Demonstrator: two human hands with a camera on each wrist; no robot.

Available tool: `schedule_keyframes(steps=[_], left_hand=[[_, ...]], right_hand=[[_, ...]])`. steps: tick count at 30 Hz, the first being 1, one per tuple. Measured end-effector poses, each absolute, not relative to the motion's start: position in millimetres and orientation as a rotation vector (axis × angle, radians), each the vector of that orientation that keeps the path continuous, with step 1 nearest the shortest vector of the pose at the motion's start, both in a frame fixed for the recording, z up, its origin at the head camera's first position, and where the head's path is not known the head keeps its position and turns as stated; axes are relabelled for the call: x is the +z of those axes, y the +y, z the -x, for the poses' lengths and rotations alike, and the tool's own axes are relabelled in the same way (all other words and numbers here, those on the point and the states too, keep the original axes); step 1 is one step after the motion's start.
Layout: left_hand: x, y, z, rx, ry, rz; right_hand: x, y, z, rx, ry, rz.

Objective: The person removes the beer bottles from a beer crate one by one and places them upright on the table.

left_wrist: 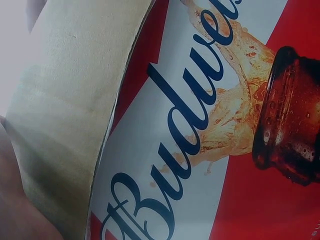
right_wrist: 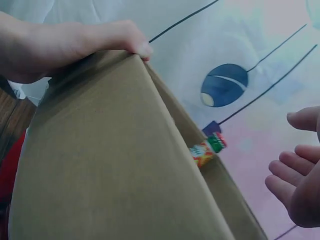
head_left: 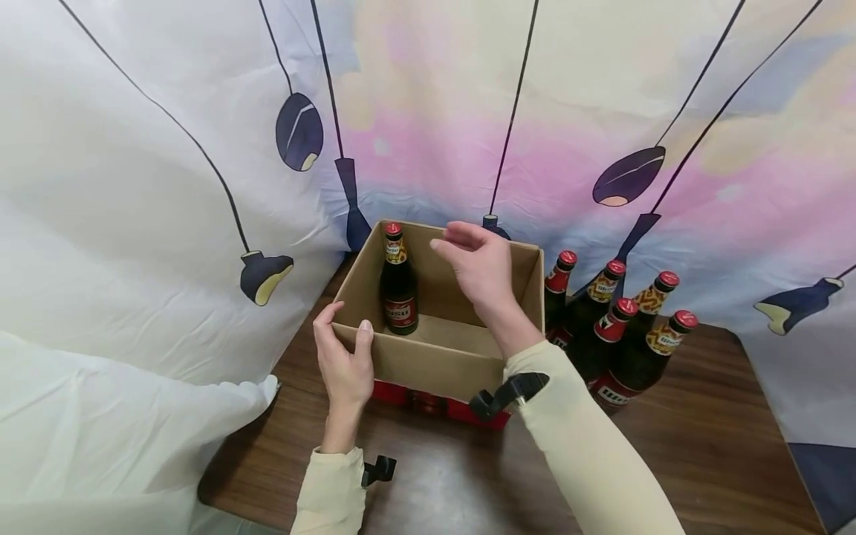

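Note:
A cardboard box (head_left: 428, 362) with its top open stands on the table. One dark beer bottle (head_left: 400, 293) with a red cap is upright inside, at the left. My left hand (head_left: 344, 364) grips the box's front left corner, the thumb over the front rim. In the right wrist view that thumb (right_wrist: 142, 49) lies on the corner of the cardboard, and the bottle's neck (right_wrist: 202, 152) shows past the rim. Over the right part of the box hovers my right hand (head_left: 484, 271), its fingers loosely bent around nothing. Printed lettering (left_wrist: 185, 115) covers the outer side.
Several more beer bottles (head_left: 615, 349) stand close together just right of the box. The brown wooden table (head_left: 709, 431) has its edge at the far right. A patterned curtain (head_left: 428, 134) hangs behind, and white cloth (head_left: 134, 416) drapes along the left.

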State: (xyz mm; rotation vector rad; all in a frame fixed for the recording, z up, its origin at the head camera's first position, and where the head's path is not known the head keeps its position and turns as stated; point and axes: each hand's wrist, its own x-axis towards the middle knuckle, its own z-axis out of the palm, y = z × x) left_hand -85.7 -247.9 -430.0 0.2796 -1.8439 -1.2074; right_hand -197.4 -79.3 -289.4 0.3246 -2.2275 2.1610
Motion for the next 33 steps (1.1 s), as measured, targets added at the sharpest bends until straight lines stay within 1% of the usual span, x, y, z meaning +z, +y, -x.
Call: schedule_keyframes(steps=[11,22,27,33], left_hand=[[-428,-250,85,-1.212,-1.830,-0.287],[-429,-247,85,-1.200,-1.848,-0.288],[-430,-246,83,-1.191,-1.849,-0.288],[-431,-246,82,-1.188,-1.857,-0.285]], right_hand=[[-292,-131,216,2.090,-2.373,-0.234],[-302,-148,234,2.210,-2.473,-0.074],[-311,-154,238,2.107,-2.595,-0.123],[-319,-160,243,2.107,-2.574,-0.185]])
